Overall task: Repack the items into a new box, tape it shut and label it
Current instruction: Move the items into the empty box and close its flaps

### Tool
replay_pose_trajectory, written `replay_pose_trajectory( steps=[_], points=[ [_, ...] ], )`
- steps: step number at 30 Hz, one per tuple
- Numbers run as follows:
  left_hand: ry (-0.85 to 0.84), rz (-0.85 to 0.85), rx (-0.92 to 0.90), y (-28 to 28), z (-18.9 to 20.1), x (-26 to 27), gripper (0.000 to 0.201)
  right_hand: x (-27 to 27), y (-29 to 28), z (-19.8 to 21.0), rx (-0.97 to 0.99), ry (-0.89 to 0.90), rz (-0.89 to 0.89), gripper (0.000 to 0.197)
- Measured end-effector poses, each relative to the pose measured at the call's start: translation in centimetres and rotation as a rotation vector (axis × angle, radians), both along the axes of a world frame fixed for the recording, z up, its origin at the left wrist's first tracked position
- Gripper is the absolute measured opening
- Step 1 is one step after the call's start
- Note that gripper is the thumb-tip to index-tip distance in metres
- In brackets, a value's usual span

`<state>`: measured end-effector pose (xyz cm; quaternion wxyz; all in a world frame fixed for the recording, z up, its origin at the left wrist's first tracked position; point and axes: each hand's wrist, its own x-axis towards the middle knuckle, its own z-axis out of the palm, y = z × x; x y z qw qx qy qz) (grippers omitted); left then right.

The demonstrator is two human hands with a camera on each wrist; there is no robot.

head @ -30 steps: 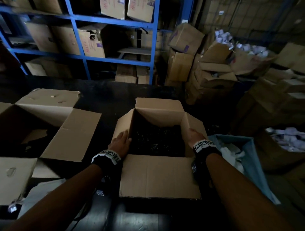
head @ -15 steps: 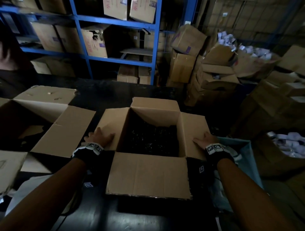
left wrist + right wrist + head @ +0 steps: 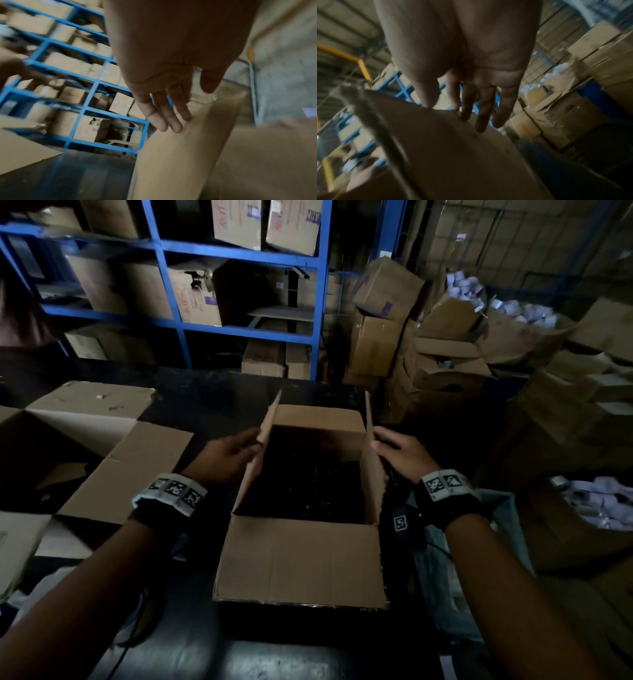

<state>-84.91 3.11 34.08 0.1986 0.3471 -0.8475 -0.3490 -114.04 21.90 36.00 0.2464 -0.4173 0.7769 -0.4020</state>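
A brown cardboard box [image 3: 301, 563] stands open on the black table, filled with dark items [image 3: 308, 487]. Its near flap lies folded toward me and its far flap stands up. My left hand [image 3: 227, 455] lies flat with straight fingers [image 3: 164, 120] against the outside of the raised left flap [image 3: 171, 155]. My right hand [image 3: 399, 448] presses with straight fingers [image 3: 482, 116] on the outside of the raised right flap [image 3: 453, 148]. Both side flaps stand nearly upright.
A second, empty open box [image 3: 85, 446] sits at the left of the table. Blue shelving [image 3: 322, 302] with cartons stands behind. Piled cartons [image 3: 445, 354] and a light blue bag [image 3: 479, 577] crowd the right side. White packets [image 3: 596, 501] fill a box at right.
Both side flaps, spread flat outward half a second ago, now stand nearly upright. My hands moved up and inward with them, from resting on top to pressing on their outer faces.
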Motion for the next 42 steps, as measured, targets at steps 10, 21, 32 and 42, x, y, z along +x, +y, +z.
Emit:
replay_pose_trajectory(
  steps=[10, 21, 32, 42],
  points=[
    [-0.304, -0.324, -0.221, -1.9, -10.5, 2.6, 0.037, 3.1, 0.4, -8.7, 0.36, 0.286, 0.303, 0.055],
    [-0.227, -0.476, -0.309, -1.0, -11.6, 7.5, 0.046, 2.0, 4.2, -7.6, 0.508, 0.404, 0.464, 0.056],
    [-0.053, 0.091, -0.025, 1.8, -9.4, 3.4, 0.031, 2.0, 3.8, -7.7, 0.319, 0.14, 0.13, 0.032],
    [-0.445, -0.094, -0.285, -1.4, -11.0, -0.2, 0.069, 1.8, 0.3, -8.9, 0.492, 0.425, 0.171, 0.077]
  ],
)
